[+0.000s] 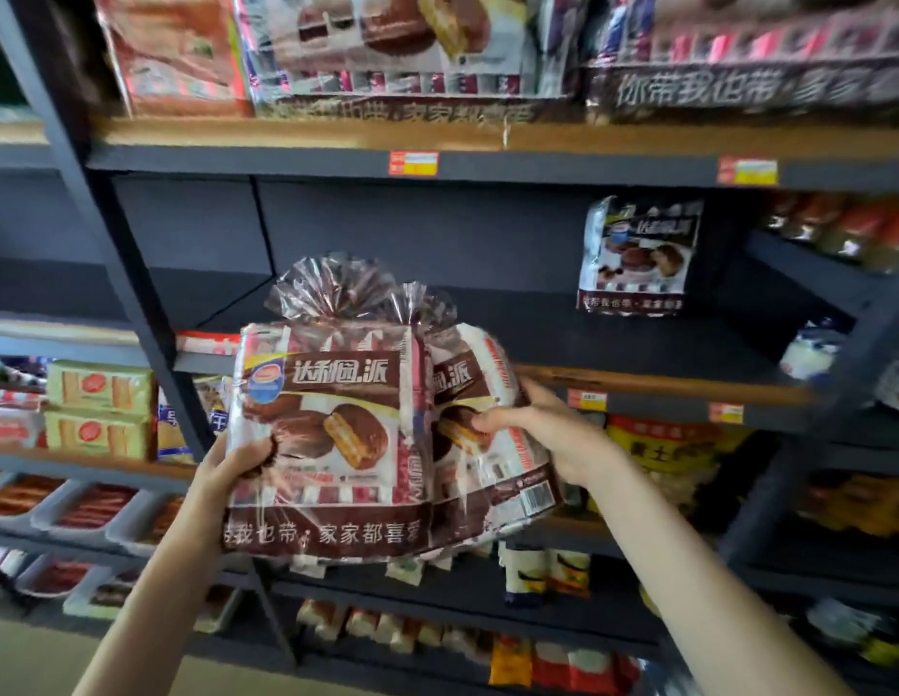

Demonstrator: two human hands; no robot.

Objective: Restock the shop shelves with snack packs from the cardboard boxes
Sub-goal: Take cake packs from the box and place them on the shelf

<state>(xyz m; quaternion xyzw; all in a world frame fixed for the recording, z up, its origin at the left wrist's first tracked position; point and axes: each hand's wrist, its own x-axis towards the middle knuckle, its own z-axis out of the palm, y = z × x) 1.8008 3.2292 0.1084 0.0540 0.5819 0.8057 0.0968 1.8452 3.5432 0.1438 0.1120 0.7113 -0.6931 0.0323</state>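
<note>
The dark metal shelving (136,273) fills the view. Its middle shelf (562,339) is largely bare, with one standing pack (638,253) of the same chocolate pies upright toward the back right corner. On the upper shelf (337,135) more of these bags (412,42) sit along the front edge.

Two big pie bags are held in the air in front of the left part of the middle shelf's front edge, not touching it. The front pack (332,429) overlaps the second pack (487,444), which sits behind and to its right, both upright with their gathered film tops pointing up.

The left hand (231,469) grips the front pack at its lower left edge, thumb curled onto the printed face. The right hand (542,429) clasps the second pack by its right side, thumb across the front and fingers behind.

These bags look bulky but light, with soft, loose film around small wrapped cakes. The film is likely slick and will crumple, and the pies would crush under a tight squeeze. Holding low on the side, with the palm under the weight, seems safest. The tied neck would let a bag swing. Each should stand on its flat base.

Small price tags (413,163) are clipped to the shelf edges.
</note>
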